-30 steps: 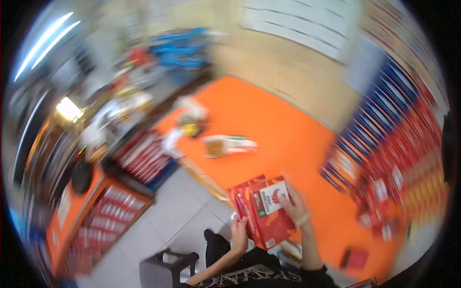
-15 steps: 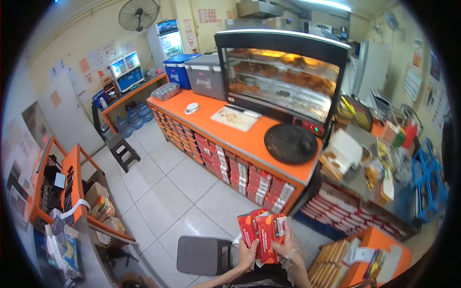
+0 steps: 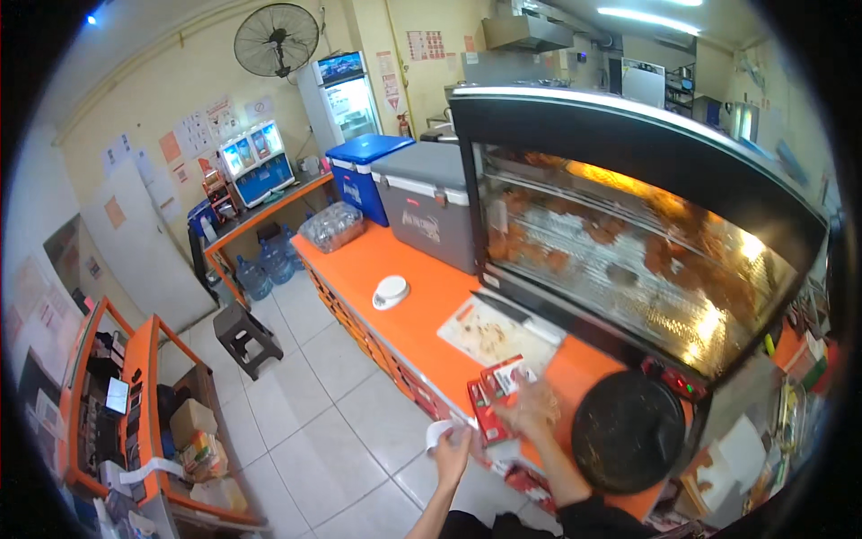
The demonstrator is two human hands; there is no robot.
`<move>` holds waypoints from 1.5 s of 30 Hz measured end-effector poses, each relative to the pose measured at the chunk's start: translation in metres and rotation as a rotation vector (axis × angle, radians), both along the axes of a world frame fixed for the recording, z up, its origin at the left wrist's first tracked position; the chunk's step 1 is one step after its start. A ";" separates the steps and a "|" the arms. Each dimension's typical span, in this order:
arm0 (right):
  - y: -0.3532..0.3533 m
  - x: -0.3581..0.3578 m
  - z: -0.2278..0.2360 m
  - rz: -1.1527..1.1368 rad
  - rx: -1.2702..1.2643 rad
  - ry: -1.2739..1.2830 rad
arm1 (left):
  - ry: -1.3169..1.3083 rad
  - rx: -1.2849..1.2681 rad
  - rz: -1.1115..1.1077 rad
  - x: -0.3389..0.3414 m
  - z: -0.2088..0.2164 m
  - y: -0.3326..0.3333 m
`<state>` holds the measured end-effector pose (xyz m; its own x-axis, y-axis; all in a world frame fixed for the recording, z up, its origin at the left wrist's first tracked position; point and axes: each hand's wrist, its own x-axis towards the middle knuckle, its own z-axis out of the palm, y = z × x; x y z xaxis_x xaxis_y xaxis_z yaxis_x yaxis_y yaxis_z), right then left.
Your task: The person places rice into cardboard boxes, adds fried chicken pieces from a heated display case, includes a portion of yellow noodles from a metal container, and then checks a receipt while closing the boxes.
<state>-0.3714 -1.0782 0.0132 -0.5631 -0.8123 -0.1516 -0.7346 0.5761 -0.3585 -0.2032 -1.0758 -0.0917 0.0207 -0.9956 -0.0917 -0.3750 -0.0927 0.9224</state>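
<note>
My right hand (image 3: 532, 411), in a clear plastic glove, is at two red cartons (image 3: 488, 415) at the counter's front edge. Its fingers are over the cartons and partly blurred. Nearer to me and to the left, my left hand (image 3: 453, 456) has its fingers closed on a small white thing (image 3: 439, 433), perhaps thin plastic or paper. Just beyond the cartons lies a white cutting board (image 3: 489, 337) with crumbs and a knife (image 3: 501, 306). A round black pan (image 3: 627, 433) sits right of my right hand.
A lit glass food warmer (image 3: 620, 242) stands on the orange counter (image 3: 422, 337). Left of it are a grey cooler (image 3: 422, 211), a blue cooler (image 3: 359, 180) and a small white scale (image 3: 391, 292). A black stool (image 3: 247, 337) stands on the tiled floor.
The red cartons, held in both hands before, are now at the counter's edge under my right hand. My left hand has come off them. My view has moved closer to the counter.
</note>
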 end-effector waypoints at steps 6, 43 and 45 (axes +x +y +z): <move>-0.115 0.077 0.005 0.350 -0.779 -0.309 | 0.441 -0.137 -0.059 0.030 0.096 -0.154; -0.310 0.076 -0.091 -0.345 -0.785 -1.073 | 0.956 0.862 -0.654 0.181 0.051 -0.498; -0.385 0.075 -0.040 -0.135 -0.734 -0.973 | 0.868 0.947 -0.598 0.194 0.007 -0.524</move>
<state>-0.2966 -1.4633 -0.0271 -0.5566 -0.8262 -0.0868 0.0704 0.0572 -0.9959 -0.0093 -1.6000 -0.0845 -0.7832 -0.3894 -0.4848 0.0677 -0.8284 0.5561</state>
